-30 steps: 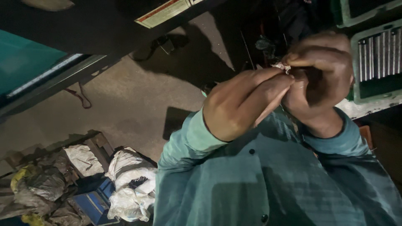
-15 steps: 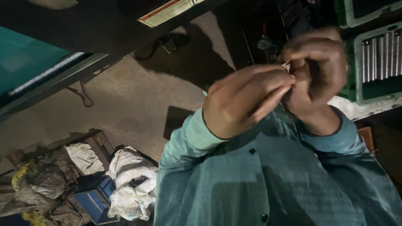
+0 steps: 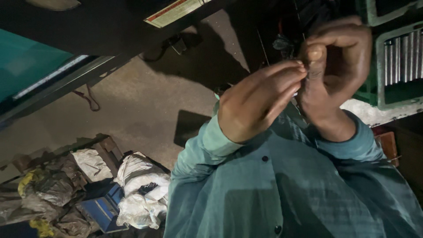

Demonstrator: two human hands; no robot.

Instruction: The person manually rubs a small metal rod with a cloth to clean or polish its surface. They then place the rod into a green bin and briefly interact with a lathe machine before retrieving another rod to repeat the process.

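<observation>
Both hands raised close in front of my chest, upper right of view, about 1 o'clock from frame centre.

Left hand (image 3: 257, 103): fingers drawn narrow, tips bunched and pointing toward 2 o'clock, meeting the right hand. Right hand (image 3: 337, 66): curled, thumb upright, fingers folded over toward the left fingertips. Fingertips of both hands touch, or nearly so.

Item: a very small pale bit (image 3: 296, 93) shows just at the junction of the two hands, at 4 o'clock from my left fingertips. Too small and too dark to say what it is. I cannot tell which hand really has it, or whether both pinch it.

Surroundings: teal shirt (image 3: 282, 194) sleeves and front fill the lower right. Concrete floor (image 3: 136, 110) beyond, at 9 o'clock of the hands. Green crate (image 3: 398, 61) with pale ribbed contents at 3 o'clock, just behind the right hand. Pile of white and grey rags (image 3: 136, 185) with a blue box (image 3: 103, 211) at 7 o'clock, well apart.

Judgement on doing this well: keep both wrists braced close together so the fingertips do not drift; grip light, with the pads only; light is poor, so turn the work toward the brighter side, and keep it over my shirt in case it drops.
</observation>
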